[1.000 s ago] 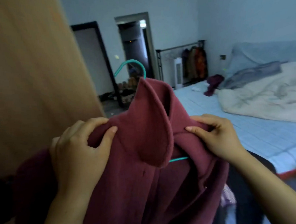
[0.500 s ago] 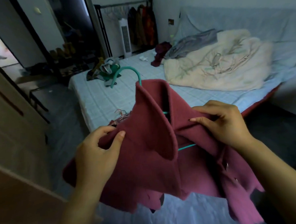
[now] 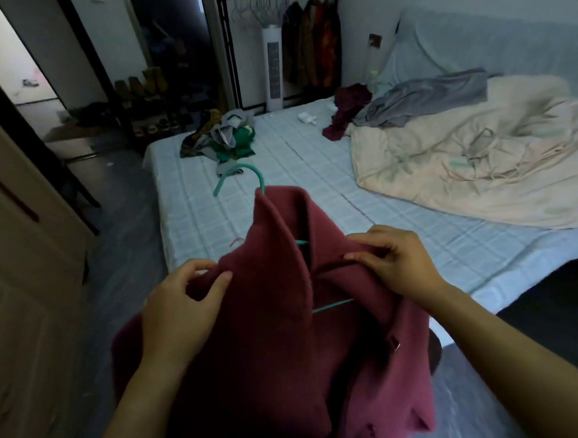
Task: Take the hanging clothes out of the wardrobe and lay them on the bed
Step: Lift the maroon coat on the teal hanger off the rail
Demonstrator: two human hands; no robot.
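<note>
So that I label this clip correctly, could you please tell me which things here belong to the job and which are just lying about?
Job in hand: maroon coat; its teal hanger; left hand and right hand, each gripping a coat shoulder; bed.

Lying about: cream duvet; grey garment; tower fan; hung coats; shoes.

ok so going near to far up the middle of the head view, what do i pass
maroon coat → teal hanger hook → heap of green and grey clothes on the bed → white tower fan → clothes rail with hanging coats
</note>
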